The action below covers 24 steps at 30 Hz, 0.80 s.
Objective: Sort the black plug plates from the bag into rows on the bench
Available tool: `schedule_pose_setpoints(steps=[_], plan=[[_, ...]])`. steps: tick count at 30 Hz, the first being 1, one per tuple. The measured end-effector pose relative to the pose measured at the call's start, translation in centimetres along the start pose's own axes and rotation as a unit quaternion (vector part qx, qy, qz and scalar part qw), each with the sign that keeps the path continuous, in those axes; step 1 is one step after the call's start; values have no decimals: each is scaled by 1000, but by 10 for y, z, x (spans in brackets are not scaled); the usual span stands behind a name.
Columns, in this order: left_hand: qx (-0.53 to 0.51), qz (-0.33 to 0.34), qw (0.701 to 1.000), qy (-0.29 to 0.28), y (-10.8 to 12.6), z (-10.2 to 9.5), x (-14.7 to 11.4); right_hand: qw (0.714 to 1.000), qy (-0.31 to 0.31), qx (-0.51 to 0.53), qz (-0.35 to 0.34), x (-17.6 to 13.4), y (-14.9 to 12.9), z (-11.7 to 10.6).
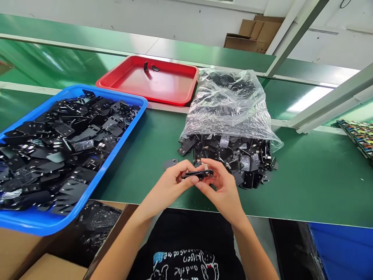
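Between both hands, above the front of the green table, is a small flat black plastic part [198,174], seen edge-on. My left hand [181,179] pinches its left end, thumb below and fingers behind. At its right end, my right hand [219,182] grips it with thumb and fingers. A small pale piece shows near the right fingertips, too small to name. Just behind the hands lies a heap of loose black parts [247,159], some with silvery labels, spilling from a clear plastic bag [230,105].
A blue tray [116,151] heaped with similar black parts stands at left, overhanging the table's front edge. The red tray [169,87] behind holds a couple of black pieces. A metal post [329,97] rises at right, near bundled colourful parts [359,136]. Cardboard boxes [52,268] sit below left.
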State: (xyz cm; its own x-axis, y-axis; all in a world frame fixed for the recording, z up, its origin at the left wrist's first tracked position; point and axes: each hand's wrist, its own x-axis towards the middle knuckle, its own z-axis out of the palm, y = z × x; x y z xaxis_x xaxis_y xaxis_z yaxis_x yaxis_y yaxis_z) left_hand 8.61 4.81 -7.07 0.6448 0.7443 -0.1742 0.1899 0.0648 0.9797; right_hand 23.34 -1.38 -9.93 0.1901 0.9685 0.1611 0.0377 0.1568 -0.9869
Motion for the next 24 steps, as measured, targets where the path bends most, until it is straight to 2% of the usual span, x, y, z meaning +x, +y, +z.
schedule_pose_setpoints(steps=[3, 6, 8, 9, 11, 13, 15, 17, 19, 24], plan=[[-196, 16, 980, 32, -11, 16, 10, 995, 61, -37, -67, -9, -6, -5], [-314, 22, 944, 96, -19, 35, 15, 981, 97, -83, -144, -18, -7, -4], [-395, 6, 909, 132, -19, 46, 13, 960, 113, -126, -221, -22, -5, -3], [-444, -19, 886, 132, -18, 50, 10, 942, 124, -161, -267, -24, -3, -3], [-538, -104, 833, 81, -16, 56, 2, 889, 142, -260, -350, -26, 0, -4], [-599, -188, 778, 2, -15, 57, -7, 837, 128, -353, -397, -29, 2, -7], [-628, -223, 744, -44, -14, 54, -12, 810, 90, -405, -415, -33, 3, -10], [-641, -214, 735, -58, -15, 50, -13, 805, 48, -419, -416, -39, 2, -11], [-651, -189, 731, -75, -17, 47, -11, 813, 19, -415, -409, -46, 1, -10], [-688, -136, 698, -145, -23, 49, -6, 853, 17, -369, -368, -58, 0, -4]])
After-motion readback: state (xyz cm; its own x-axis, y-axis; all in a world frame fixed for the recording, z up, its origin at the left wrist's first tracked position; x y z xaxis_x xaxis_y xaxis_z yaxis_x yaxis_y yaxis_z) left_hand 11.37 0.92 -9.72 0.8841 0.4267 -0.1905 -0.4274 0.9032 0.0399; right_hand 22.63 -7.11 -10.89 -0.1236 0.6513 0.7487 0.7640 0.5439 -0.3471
